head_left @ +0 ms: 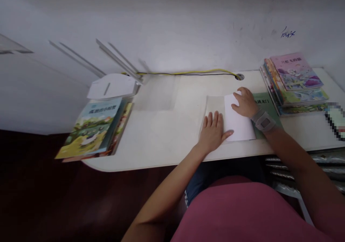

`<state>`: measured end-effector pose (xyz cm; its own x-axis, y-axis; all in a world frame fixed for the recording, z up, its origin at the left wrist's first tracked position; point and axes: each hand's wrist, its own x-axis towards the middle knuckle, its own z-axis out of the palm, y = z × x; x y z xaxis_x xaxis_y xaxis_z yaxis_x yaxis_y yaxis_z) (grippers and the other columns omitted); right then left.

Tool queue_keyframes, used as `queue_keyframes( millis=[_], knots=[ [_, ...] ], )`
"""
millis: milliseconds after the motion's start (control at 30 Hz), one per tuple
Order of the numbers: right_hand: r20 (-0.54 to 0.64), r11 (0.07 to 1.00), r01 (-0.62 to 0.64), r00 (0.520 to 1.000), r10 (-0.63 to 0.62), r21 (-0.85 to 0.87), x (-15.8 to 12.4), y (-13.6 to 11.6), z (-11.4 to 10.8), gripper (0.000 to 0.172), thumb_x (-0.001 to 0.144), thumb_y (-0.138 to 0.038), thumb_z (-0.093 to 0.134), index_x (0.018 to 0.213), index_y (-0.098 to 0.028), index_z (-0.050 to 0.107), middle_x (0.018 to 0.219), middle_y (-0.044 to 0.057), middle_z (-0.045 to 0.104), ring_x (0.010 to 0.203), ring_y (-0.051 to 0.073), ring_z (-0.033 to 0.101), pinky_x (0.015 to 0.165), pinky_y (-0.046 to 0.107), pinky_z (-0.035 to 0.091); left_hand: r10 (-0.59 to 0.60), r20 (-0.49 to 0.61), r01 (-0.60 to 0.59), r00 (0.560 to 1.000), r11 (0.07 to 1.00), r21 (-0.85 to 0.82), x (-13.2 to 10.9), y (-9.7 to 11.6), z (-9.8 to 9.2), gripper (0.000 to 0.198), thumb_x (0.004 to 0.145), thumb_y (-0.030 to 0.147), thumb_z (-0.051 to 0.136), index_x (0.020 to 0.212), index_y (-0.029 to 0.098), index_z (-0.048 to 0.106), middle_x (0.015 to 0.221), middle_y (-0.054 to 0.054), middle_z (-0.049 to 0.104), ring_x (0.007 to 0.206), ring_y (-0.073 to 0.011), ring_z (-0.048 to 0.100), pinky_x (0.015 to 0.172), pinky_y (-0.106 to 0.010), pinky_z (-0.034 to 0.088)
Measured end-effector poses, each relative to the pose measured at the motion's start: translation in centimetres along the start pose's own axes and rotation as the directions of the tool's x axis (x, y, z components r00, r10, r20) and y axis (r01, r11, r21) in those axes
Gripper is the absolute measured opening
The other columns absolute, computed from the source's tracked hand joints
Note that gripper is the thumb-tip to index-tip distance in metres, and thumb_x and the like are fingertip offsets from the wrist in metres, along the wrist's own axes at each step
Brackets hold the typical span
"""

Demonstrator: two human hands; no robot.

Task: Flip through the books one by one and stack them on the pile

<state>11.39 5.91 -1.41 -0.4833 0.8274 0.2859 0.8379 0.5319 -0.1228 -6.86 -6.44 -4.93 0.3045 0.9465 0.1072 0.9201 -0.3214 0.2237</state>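
Note:
A green book (261,102) lies on the table beneath my right wrist. Its white inner side or page (241,129) is laid out to the left of the green part. A clear plastic sheet (212,103), probably a book cover, reaches out to the left from under the white page. My left hand (212,131) presses flat on this plastic, fingers stretched and thumb over the white page's lower left edge. Above it, my right hand (244,102) rests over the upper part of the white page, fingers bent slightly and apart. A band circles the right wrist.
Books are stacked at the back right (296,73) and the table's left end (91,127). A white router (111,85) with antennas stands behind the left books. Another clear plastic sheet (157,93) lies mid-table. A yellow cable (188,72) runs along the wall into a hole (239,77).

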Motion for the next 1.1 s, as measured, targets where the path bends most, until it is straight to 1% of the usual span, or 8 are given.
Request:
queue_keyframes(
  millis=[133, 300, 400, 533, 733, 933, 1100],
  knots=[
    [0.009, 1.000, 0.011, 1.000, -0.011, 0.006, 0.0, -0.1, -0.1, 0.036, 0.076, -0.029, 0.056, 0.104, -0.009, 0.065, 0.123, 0.021, 0.050, 0.119, 0.035, 0.041, 0.102, 0.048, 0.034, -0.006, 0.004, 0.006, 1.000, 1.000, -0.006, 0.0, 0.1, -0.1, 0.090, 0.089, 0.071, 0.026, 0.147, 0.002, 0.030, 0.153, -0.026, 0.028, 0.143, -0.0416, 0.017, 0.113, -0.059, 0.020],
    [0.040, 1.000, 0.020, 0.999, -0.020, 0.004, 0.0, -0.2, -0.2, 0.035, 0.077, -0.028, 0.056, 0.103, -0.006, 0.066, 0.121, 0.022, 0.049, 0.119, 0.035, 0.040, 0.105, 0.048, 0.033, -0.007, 0.007, 0.007, 1.000, 1.000, 0.003, -0.1, 0.2, -0.2, 0.090, 0.089, 0.071, 0.025, 0.148, 0.005, 0.027, 0.153, -0.024, 0.027, 0.144, -0.0398, 0.016, 0.113, -0.058, 0.020],
    [0.053, 1.000, 0.022, 0.998, -0.022, -0.001, 0.0, -0.3, -0.3, 0.035, 0.077, -0.027, 0.057, 0.102, -0.004, 0.066, 0.121, 0.022, 0.048, 0.119, 0.034, 0.040, 0.105, 0.046, 0.033, -0.010, 0.023, 0.009, 1.000, 1.000, 0.021, -0.1, 0.3, -0.3, 0.092, 0.089, 0.072, 0.024, 0.147, 0.001, 0.028, 0.153, -0.026, 0.027, 0.143, -0.0411, 0.017, 0.114, -0.057, 0.020],
    [0.052, 0.999, 0.034, 0.998, -0.033, -0.010, 0.0, -0.1, -0.2, 0.033, 0.077, -0.028, 0.057, 0.100, -0.006, 0.067, 0.119, 0.022, 0.049, 0.118, 0.034, 0.041, 0.104, 0.048, 0.035, -0.012, 0.034, 0.011, 0.999, 0.999, 0.043, 0.0, 0.4, -0.5, 0.092, 0.089, 0.071, 0.025, 0.147, -0.001, 0.028, 0.153, -0.026, 0.027, 0.143, -0.0412, 0.018, 0.114, -0.056, 0.020],
    [0.022, 0.997, 0.064, 0.998, -0.065, 0.036, 0.0, 0.5, 0.7, 0.029, 0.075, -0.028, 0.060, 0.095, -0.008, 0.068, 0.116, 0.021, 0.051, 0.116, 0.036, 0.042, 0.102, 0.050, 0.037, -0.012, 0.054, 0.004, 0.998, 0.990, 0.140, -0.1, 0.5, -0.5, 0.091, 0.090, 0.071, 0.021, 0.149, 0.001, 0.024, 0.154, -0.024, 0.026, 0.144, -0.0388, 0.018, 0.114, -0.054, 0.021],
    [0.017, 0.997, 0.060, 0.998, -0.061, 0.051, 0.1, 0.6, 0.9, 0.032, 0.076, -0.029, 0.059, 0.098, -0.008, 0.068, 0.117, 0.021, 0.051, 0.115, 0.036, 0.042, 0.101, 0.051, 0.036, -0.007, 0.059, -0.002, 0.998, 0.988, 0.158, -0.1, 0.5, -0.5, 0.092, 0.090, 0.071, 0.020, 0.148, 0.000, 0.025, 0.154, -0.024, 0.026, 0.144, -0.0388, 0.018, 0.114, -0.053, 0.021],
    [0.024, 0.995, 0.079, 0.996, -0.080, 0.066, 0.0, 0.8, 0.9, 0.030, 0.077, -0.030, 0.058, 0.096, -0.009, 0.068, 0.116, 0.021, 0.051, 0.115, 0.036, 0.043, 0.101, 0.051, 0.037, -0.004, 0.051, -0.004, 0.999, 0.988, 0.157, -0.1, 0.4, -0.4, 0.093, 0.089, 0.071, 0.020, 0.148, -0.001, 0.026, 0.153, -0.025, 0.027, 0.143, -0.0392, 0.020, 0.114, -0.054, 0.022]
  ],
)
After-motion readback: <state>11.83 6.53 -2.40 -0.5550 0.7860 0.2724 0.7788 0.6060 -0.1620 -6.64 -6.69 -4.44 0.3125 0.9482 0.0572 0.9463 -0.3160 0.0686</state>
